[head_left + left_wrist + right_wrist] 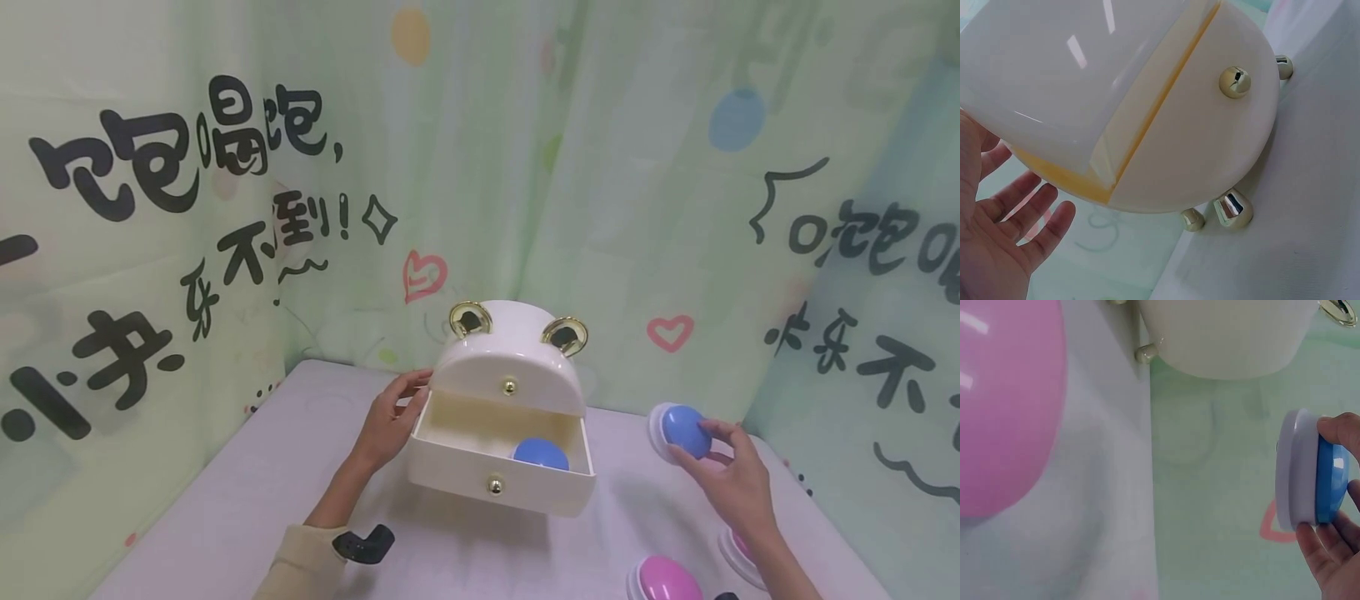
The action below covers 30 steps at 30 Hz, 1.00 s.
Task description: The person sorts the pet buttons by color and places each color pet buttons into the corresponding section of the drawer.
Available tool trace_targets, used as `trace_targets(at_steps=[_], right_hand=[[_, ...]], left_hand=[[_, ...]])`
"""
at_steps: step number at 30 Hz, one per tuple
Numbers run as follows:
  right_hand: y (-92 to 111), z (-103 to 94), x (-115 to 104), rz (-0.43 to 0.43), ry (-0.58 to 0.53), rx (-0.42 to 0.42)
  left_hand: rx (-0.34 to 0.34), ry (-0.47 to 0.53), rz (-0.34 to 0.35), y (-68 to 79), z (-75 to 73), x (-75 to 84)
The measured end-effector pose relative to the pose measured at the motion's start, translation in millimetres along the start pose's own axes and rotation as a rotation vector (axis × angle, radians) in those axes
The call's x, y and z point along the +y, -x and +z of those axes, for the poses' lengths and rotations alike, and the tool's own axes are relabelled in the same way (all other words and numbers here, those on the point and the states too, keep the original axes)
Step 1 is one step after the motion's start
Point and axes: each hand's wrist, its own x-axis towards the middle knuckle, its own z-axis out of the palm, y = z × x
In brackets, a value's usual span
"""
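A white rounded drawer box (517,371) with two gold-rimmed eyes and gold knobs stands on the table, its lower drawer (450,468) pulled out. Inside that drawer, toward the right, lies a blue push button (542,453). My left hand (390,423) rests at the box's left side; the left wrist view shows its fingers (1032,203) loosely spread along the edge. To the right of the box, my right hand (738,483) holds up another blue push button (1329,478) on a white base, thumb and fingertips pinching its rim.
A pink push button (667,578) is on the table at the front right. Beside it, a second pink button (737,552) is partly hidden by the right forearm. Printed curtains (637,208) hang behind the table (322,417) and along both sides.
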Motion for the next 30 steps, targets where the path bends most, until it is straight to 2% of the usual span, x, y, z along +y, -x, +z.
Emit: trace_targets(at_steps=[15,30], right_hand=[[14,-2.0,-36,-0.017,-0.087,0.035],[22,-2.5,-63,-0.065,-0.08,0.088]], left_hand=[[0.003,-0.013,-0.006,1.0,0.0,2.5],[0.003,-0.014,-0.008,1.2,0.1,1.6]])
